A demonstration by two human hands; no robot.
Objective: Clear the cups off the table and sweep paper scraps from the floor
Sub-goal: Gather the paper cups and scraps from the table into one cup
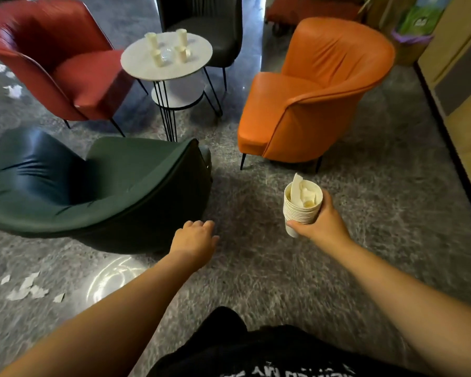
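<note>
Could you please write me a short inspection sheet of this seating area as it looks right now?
Surface: round white table, lower shelf beneath.
Job's things: four paper cups and something clear on the table; stack of nested cups with paper tucked inside; paper scraps on the grey floor.
Clutter: more scraps at far left.
Hands: right hand grips the stack; left hand holds nothing.
Cables: nothing seen.
Surroundings: red chair, orange chair, green chair, dark chair.
</note>
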